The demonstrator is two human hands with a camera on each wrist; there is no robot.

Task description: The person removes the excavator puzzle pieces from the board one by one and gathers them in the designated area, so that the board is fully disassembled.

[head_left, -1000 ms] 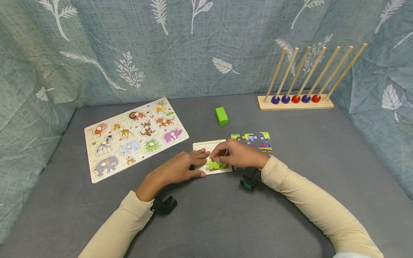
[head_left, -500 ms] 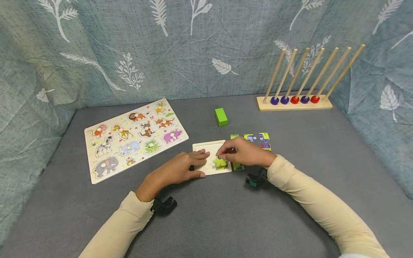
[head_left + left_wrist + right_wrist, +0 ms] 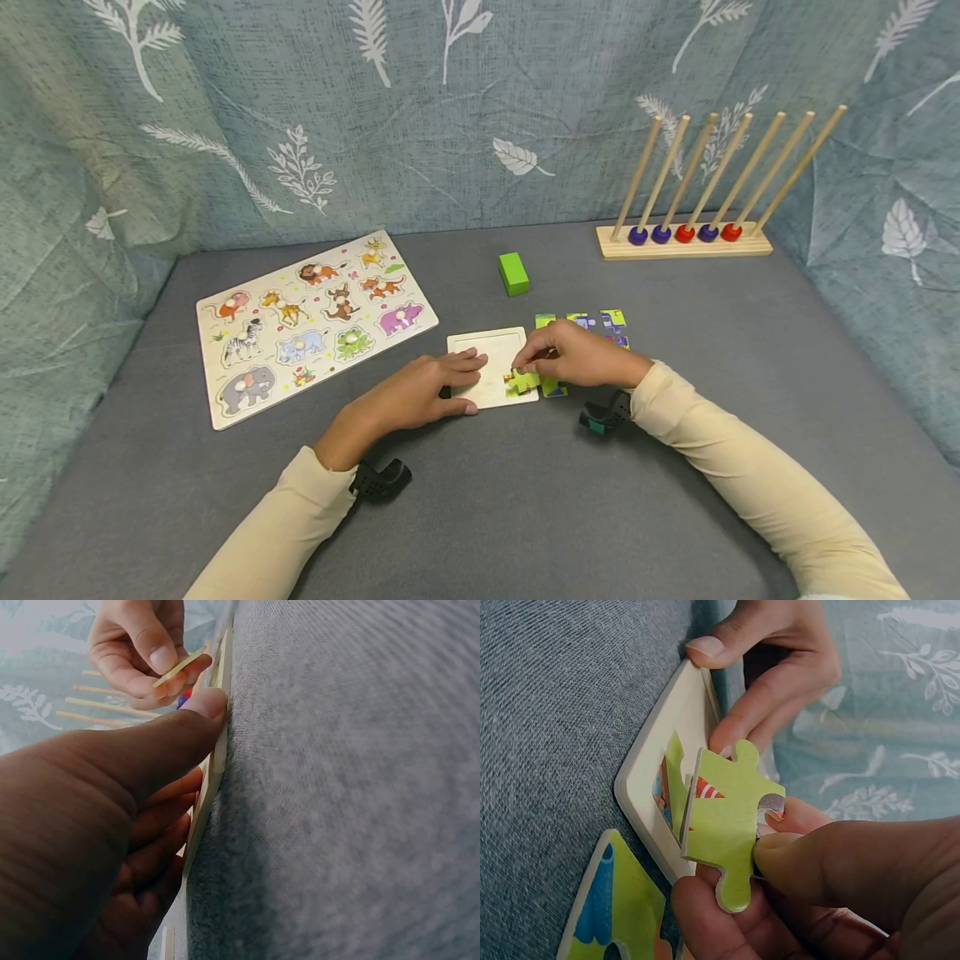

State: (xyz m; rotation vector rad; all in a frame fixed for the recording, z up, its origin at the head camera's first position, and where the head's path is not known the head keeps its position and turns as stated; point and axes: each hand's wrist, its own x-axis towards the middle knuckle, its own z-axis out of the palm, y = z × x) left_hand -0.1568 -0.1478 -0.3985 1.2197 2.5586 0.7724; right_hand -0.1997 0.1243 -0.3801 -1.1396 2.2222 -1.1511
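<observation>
My right hand (image 3: 573, 354) pinches a lime-green jigsaw piece (image 3: 724, 817) between thumb and fingers, tilted over the right part of a pale wooden puzzle tray (image 3: 487, 340). In the right wrist view another jigsaw piece (image 3: 675, 772), green and brown, lies inside the tray behind the held one. My left hand (image 3: 420, 387) rests on the tray's left side, fingers spread over its bare base and thumb (image 3: 206, 705) at the near edge. Beside the tray a green and blue piece (image 3: 607, 907) lies on the cloth, partly hidden in the head view by my right hand.
Several loose jigsaw pieces (image 3: 613, 319) lie right of the tray. A green block (image 3: 513, 274) stands behind it. An animal peg puzzle (image 3: 315, 321) lies at the left. At the back right stands a rod stand (image 3: 686, 247) with red and blue beads, before a patterned curtain (image 3: 420, 125).
My right hand has drawn the jigsaw piece up and to the right over the tray, and the piece has turned in its fingers. My left hand has stayed in place.
</observation>
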